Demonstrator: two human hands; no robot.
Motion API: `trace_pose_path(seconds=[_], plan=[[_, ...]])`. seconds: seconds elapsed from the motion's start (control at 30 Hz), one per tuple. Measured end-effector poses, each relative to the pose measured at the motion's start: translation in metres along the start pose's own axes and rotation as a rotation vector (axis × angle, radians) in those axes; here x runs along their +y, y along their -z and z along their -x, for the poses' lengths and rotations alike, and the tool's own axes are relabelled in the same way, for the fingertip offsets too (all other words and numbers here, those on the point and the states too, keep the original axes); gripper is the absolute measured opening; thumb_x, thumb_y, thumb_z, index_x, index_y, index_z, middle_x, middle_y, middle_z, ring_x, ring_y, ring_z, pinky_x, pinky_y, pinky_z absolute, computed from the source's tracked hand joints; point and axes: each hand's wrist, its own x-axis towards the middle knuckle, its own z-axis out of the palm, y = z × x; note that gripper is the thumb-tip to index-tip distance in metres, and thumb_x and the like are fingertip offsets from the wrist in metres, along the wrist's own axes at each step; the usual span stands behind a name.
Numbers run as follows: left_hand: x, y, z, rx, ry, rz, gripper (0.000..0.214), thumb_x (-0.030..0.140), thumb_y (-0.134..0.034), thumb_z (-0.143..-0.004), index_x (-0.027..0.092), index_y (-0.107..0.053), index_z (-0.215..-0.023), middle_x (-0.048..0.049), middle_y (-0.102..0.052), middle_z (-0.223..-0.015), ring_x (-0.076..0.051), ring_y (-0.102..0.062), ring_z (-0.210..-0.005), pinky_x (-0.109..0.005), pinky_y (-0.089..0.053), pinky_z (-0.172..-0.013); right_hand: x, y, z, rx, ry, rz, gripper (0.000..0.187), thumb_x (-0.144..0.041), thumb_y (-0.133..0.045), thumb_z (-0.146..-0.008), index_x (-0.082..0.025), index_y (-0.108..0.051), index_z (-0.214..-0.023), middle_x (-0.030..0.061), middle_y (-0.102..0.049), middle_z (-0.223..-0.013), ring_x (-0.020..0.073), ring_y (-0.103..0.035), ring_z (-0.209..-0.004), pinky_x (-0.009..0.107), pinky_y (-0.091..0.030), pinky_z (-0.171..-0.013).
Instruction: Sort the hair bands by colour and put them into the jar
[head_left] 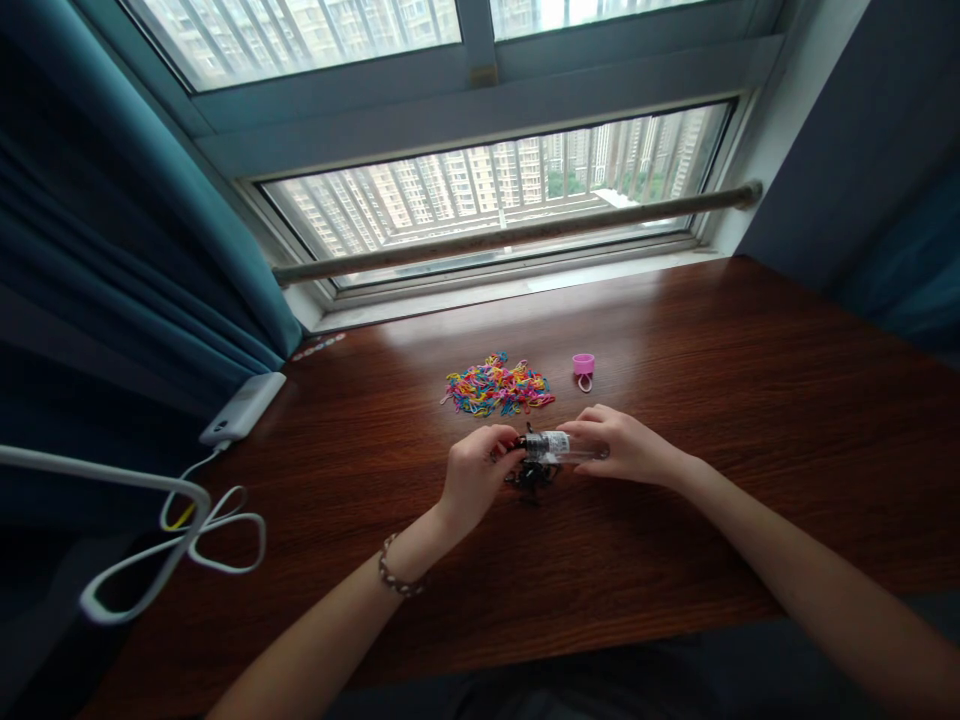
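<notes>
A small clear plastic bottle with a white label lies sideways in my right hand, whose fingers wrap its base end. Its open mouth points left, toward my left hand. The left fingers are pinched at the mouth around small dark pieces, probably black rubber bands. A little heap of black rubber bands sits on the table just below the bottle. Beyond my hands lies a pile of colourful rubber bands. To the right of that pile stands a pink cap with a loop.
The brown wooden table runs up to a window with a metal rail. At the left, a white power strip trails a white cable. A blue curtain hangs beside it.
</notes>
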Motion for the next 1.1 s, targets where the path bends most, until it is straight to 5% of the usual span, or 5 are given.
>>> trace_pose_path(seconds=[0.2, 0.63, 0.8, 0.97, 1.1], plan=[[0.0, 0.003, -0.001, -0.002, -0.101, 0.078, 0.006, 0.022, -0.062, -0.074, 0.017, -0.063, -0.074, -0.0033, -0.062, -0.077, -0.012, -0.058, -0.067, -0.022, -0.049, -0.06, -0.001, -0.001, 0.0, 0.003, 0.002, -0.034, 0.05, -0.03, -0.068, -0.067, -0.024, -0.055, -0.115, 0.0054, -0.056, -0.092, 0.0174, -0.052, -0.082, 0.028, -0.043, -0.072], [0.007, 0.005, 0.001, -0.093, 0.045, 0.473, 0.019, 0.014, -0.056, -0.076, 0.015, -0.055, -0.095, -0.0063, -0.061, -0.092, -0.015, -0.061, -0.086, -0.028, -0.052, -0.079, -0.005, 0.002, 0.0, 0.031, -0.024, -0.129, 0.046, -0.03, -0.068, -0.067, -0.021, -0.057, -0.112, 0.0052, -0.056, -0.091, 0.0169, -0.054, -0.081, 0.026, -0.044, -0.071], [0.006, 0.014, -0.005, -0.12, -0.078, 0.35, 0.015, 0.013, -0.054, -0.078, 0.017, -0.062, -0.091, -0.0078, -0.06, -0.097, -0.016, -0.058, -0.09, -0.028, -0.05, -0.079, -0.004, 0.002, 0.0, 0.041, -0.036, -0.136, 0.048, -0.034, -0.068, -0.067, -0.02, -0.057, -0.112, 0.0055, -0.056, -0.091, 0.0171, -0.054, -0.081, 0.027, -0.044, -0.071], [0.001, 0.017, -0.007, 0.03, -0.134, 0.126, 0.013, 0.02, -0.061, -0.075, 0.02, -0.065, -0.087, -0.0064, -0.059, -0.096, -0.017, -0.057, -0.088, -0.03, -0.048, -0.079, -0.004, 0.002, 0.0, 0.042, -0.035, -0.153, 0.049, -0.033, -0.069, -0.066, -0.02, -0.057, -0.111, 0.0052, -0.057, -0.09, 0.0168, -0.055, -0.08, 0.026, -0.044, -0.07], [-0.001, 0.016, -0.006, -0.065, -0.112, 0.121, 0.01, 0.022, -0.057, -0.078, 0.019, -0.066, -0.08, -0.005, -0.061, -0.082, -0.013, -0.057, -0.073, -0.024, -0.047, -0.065, -0.007, 0.003, -0.001, 0.028, -0.018, -0.158, 0.049, -0.034, -0.069, -0.067, -0.021, -0.057, -0.112, 0.0049, -0.057, -0.089, 0.0164, -0.055, -0.079, 0.026, -0.044, -0.07]])
